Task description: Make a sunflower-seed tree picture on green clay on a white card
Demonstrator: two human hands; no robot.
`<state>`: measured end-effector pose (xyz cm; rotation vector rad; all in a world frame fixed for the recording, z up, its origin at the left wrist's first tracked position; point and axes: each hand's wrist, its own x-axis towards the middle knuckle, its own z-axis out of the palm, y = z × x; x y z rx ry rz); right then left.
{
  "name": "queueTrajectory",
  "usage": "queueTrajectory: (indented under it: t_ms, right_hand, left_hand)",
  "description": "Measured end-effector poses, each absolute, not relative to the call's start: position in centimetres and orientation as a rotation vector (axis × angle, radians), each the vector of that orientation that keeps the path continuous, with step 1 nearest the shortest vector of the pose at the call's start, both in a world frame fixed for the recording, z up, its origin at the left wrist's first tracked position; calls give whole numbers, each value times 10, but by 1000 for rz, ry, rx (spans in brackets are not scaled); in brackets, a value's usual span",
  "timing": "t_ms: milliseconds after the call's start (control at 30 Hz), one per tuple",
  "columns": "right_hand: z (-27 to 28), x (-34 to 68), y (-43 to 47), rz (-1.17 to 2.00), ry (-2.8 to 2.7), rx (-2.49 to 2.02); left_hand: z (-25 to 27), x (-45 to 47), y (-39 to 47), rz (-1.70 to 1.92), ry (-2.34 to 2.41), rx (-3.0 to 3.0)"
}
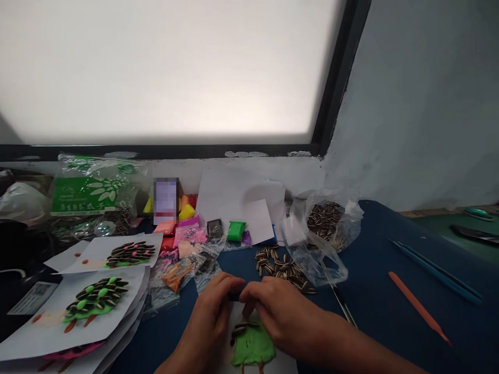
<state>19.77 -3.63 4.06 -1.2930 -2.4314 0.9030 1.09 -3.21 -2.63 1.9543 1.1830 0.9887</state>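
In front of me lies a white sheet [286, 363] with a green clay shape [253, 347] that has brown clay legs and a small black dot at its left. A few striped sunflower seeds [245, 327] are set in the top of the green clay. My left hand [208, 317] is curled at the sheet's upper left, fingertips pinched together. Over the upper right of the clay, my right hand [278, 309] has bent fingers that meet near the left fingertips. Something dark shows between the two hands, too hidden to name. Loose sunflower seeds [286, 269] lie just beyond.
Finished seed-and-clay hedgehog pictures [132, 283] are stacked at left. Behind stand clay packets [236, 231], a phone [166, 200] and a green seed bag [83, 195]. A clear bag of seeds [325, 223] sits back right; tweezers [436, 272] and an orange tool [419, 306] lie right.
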Motion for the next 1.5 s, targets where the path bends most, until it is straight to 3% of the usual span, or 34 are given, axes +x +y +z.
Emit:
queueTrajectory:
  t_ms: [400, 667, 1500]
  right_hand:
    - [33, 200, -33, 913, -2412, -1242]
    - [37, 197, -29, 1097, -2326, -1211]
    - [34, 196, -37, 969, -2420, -1258]
  left_hand:
    - [-31, 14, -33, 960, 1129, 2037]
    - [-44, 13, -31, 1003, 1167, 2079]
    - [-30, 16, -32, 971, 1145, 2036]
